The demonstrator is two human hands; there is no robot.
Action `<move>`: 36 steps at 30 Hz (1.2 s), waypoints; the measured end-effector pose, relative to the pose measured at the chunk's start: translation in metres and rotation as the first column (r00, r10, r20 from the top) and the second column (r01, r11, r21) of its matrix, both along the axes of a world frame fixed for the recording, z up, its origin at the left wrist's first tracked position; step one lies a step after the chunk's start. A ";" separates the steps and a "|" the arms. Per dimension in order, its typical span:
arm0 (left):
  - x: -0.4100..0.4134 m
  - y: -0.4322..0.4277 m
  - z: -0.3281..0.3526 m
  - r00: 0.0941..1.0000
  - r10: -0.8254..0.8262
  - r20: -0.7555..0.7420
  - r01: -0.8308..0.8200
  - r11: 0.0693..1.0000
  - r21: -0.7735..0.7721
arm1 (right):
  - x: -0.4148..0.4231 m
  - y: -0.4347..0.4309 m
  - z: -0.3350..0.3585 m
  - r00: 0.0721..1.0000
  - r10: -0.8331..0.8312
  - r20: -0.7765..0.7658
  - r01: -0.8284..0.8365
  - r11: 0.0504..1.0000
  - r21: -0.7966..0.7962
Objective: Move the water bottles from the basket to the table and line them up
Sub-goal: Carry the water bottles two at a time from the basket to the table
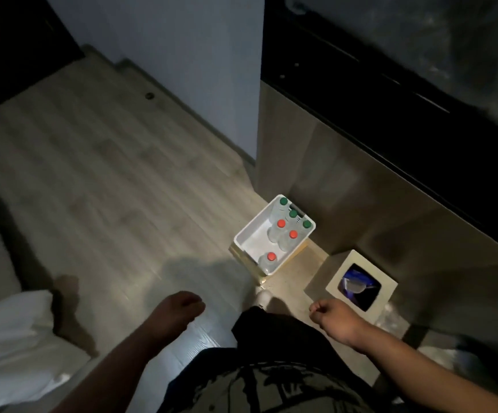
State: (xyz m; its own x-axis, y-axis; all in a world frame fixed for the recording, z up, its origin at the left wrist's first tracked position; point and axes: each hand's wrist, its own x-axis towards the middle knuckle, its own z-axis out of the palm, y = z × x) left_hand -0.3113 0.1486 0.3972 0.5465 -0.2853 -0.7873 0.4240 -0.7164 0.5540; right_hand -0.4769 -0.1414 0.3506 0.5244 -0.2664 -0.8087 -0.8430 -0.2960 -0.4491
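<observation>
1. Six water bottles (274, 234), three green-capped and three red-capped, stand upright in a white basket (249, 236) at floor level, well beyond both sets of fingertips.
2. The left hand (179, 308) hangs with fingers loosely bent and close together, holding nothing; the basket lies ahead and to the right of them.
3. The right hand (332, 318) has its fingers curled into a fist, empty; the basket lies ahead and left of them, and a square-topped bin (387, 289) sits just beyond the knuckles.
</observation>
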 end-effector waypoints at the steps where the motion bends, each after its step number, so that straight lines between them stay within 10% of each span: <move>1: 0.015 -0.009 -0.002 0.998 -0.053 0.030 0.053 0.998 0.019 | 0.016 -0.003 -0.001 1.000 0.009 0.018 -0.009 1.000 -0.014; 10: 0.117 -0.072 -0.061 0.948 -0.315 0.034 0.309 0.942 0.134 | 0.125 -0.043 -0.032 0.980 -0.184 0.076 0.186 0.982 -0.021; 19: 0.170 -0.176 -0.236 0.802 -0.594 -0.058 0.597 0.797 0.090 | 0.155 -0.069 -0.202 0.966 -0.257 0.002 0.257 0.964 -0.075; 26: 0.200 -0.276 -0.341 0.654 -0.713 0.252 0.732 0.681 0.027 | 0.176 -0.082 -0.318 0.947 -0.303 0.108 0.320 0.924 -0.210; 36: 0.188 -0.328 -0.433 0.200 -0.852 0.483 0.926 0.326 0.192 | 0.187 -0.103 -0.394 0.885 -0.426 0.189 0.466 0.825 -0.320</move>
